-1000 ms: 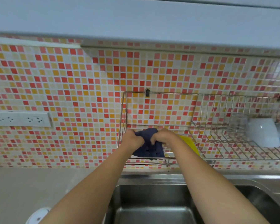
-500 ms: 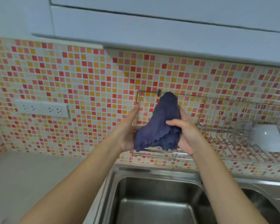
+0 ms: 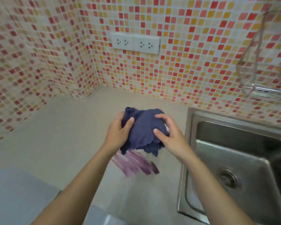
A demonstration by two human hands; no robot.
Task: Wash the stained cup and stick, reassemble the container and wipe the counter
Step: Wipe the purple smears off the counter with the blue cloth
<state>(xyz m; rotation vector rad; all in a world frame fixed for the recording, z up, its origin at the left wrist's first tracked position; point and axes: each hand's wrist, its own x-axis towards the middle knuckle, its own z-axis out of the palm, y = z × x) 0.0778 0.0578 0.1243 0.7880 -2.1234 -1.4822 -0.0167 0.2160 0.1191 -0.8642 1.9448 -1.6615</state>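
Note:
A dark blue cloth (image 3: 143,129) is bunched up between both of my hands, held just above the beige counter (image 3: 58,135). My left hand (image 3: 118,132) grips its left side with the thumb on top. My right hand (image 3: 170,133) holds its right side, fingers curled over the fabric. On the counter right below the cloth lies a purple smeared stain (image 3: 135,164), blurred in the picture. The cup, the stick and the container are not clearly in view.
A steel sink (image 3: 240,159) sits to the right of my hands. A white double socket (image 3: 135,43) is on the tiled wall behind. The wire rack's corner (image 3: 250,82) shows at upper right. A grey surface (image 3: 19,197) fills the lower left.
The cloth came off the wire rack and both hands carried it down and left, over the counter beside the sink. My view swung left and downward.

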